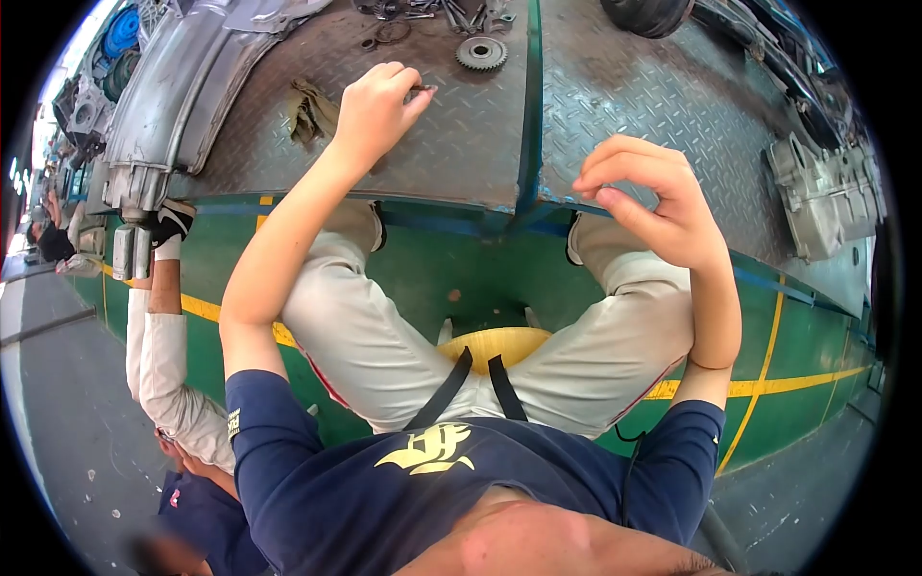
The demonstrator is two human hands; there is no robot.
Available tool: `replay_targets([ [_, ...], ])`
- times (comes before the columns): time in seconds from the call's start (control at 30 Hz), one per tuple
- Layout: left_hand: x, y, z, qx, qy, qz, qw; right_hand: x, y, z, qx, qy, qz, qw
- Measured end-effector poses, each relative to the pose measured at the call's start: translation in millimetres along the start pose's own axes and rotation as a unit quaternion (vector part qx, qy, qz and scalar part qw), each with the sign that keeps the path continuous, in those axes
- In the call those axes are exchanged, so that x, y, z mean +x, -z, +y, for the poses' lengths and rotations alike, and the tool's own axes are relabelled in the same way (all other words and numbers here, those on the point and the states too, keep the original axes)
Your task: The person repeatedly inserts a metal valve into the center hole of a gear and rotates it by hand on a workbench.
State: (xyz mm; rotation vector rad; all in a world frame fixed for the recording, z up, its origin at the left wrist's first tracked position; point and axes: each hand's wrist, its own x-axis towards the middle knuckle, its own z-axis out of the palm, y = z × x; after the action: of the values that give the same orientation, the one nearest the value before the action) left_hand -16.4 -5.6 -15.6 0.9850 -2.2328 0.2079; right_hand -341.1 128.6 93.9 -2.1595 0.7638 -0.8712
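My left hand [377, 108] is raised over the left metal bench top [451, 144], its fingers curled in closed. A small dark piece [421, 89] shows between thumb and fingers, too small to name. Close to this hand lie a crumpled olive cloth [309, 110] and, farther right, a toothed gear [481, 54]. My right hand [653, 192] hangs at the front edge of the right bench top [615, 106]. Its fingers are loosely bent, with a gap to the thumb, and nothing shows in them.
Bolts and small parts [461, 14] lie at the back. A large metal housing [187, 86] occupies the left, a cast gearbox case [826, 197] the right. A green divider [530, 115] separates the bench tops. Below is a yellow stool [495, 344]. Another person [182, 413] sits at left.
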Motion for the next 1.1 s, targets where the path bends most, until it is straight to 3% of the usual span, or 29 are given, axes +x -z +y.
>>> replay_targets([
  [0.23,27,-20,-21,-0.011,0.1,-0.02,0.995,-4,2,3,-0.009,0.012,0.001,1.0],
  [0.33,26,-17,-29,-0.069,0.222,-0.027,0.972,-4,3,0,0.002,-0.001,0.001,1.0],
  [0.47,19,-9,-53,-0.115,0.287,-0.016,0.951,-3,1,0,-0.002,-0.003,0.002,1.0],
  [0.57,1,-7,-67,-0.34,0.391,-0.048,0.854,-1,0,1,-0.01,0.002,-0.001,1.0],
  [0.7,-18,10,-71,-0.416,0.447,-0.054,0.79,0,-2,3,-0.015,0.012,-0.001,1.0],
  [0.8,-28,21,-61,-0.432,0.426,-0.031,0.794,3,-5,3,-0.015,0.014,-0.004,1.0],
  [1.1,-47,36,-41,-0.357,0.322,-0.06,0.875,13,-9,2,-0.009,0.028,-0.011,1.0],
])
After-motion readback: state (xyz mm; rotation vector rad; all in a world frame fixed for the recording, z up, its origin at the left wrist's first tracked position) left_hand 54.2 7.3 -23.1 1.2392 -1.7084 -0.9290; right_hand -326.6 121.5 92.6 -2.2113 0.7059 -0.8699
